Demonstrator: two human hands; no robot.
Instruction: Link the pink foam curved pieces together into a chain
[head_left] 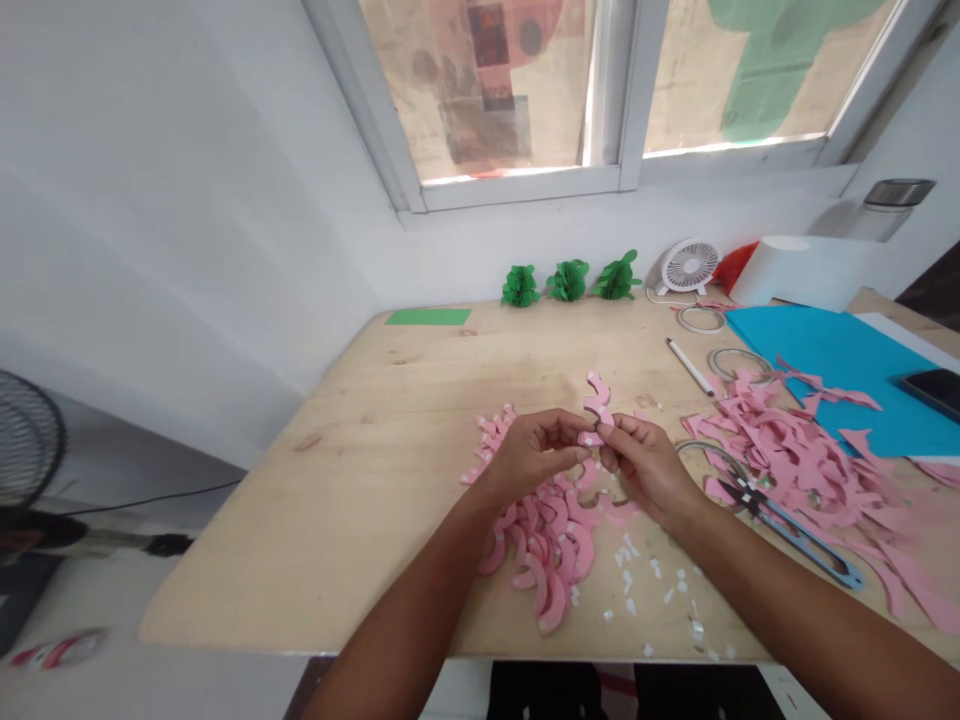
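Between both hands, above the table, is a curved pink paper piece (598,398) with small white squares on it. My left hand (541,450) pinches its lower left end, fingers closed. On its right side, the thumb and fingers of my right hand (643,462) are closed on the same piece. A pile of curved pink paper pieces (551,550) lies under and in front of my hands, some bearing white squares. More pink pieces (491,435) stand in a row beyond my left wrist, partly hidden by it. Small white scraps (628,580) are scattered below my right hand.
Pink offcuts (802,460), blue-handled scissors (810,545), tape rolls (739,365) and a white marker (690,367) lie at right. Behind them are blue sheets (847,345), a phone (934,390) and a small fan (688,266). Green paper shapes (568,281) stand by the wall.
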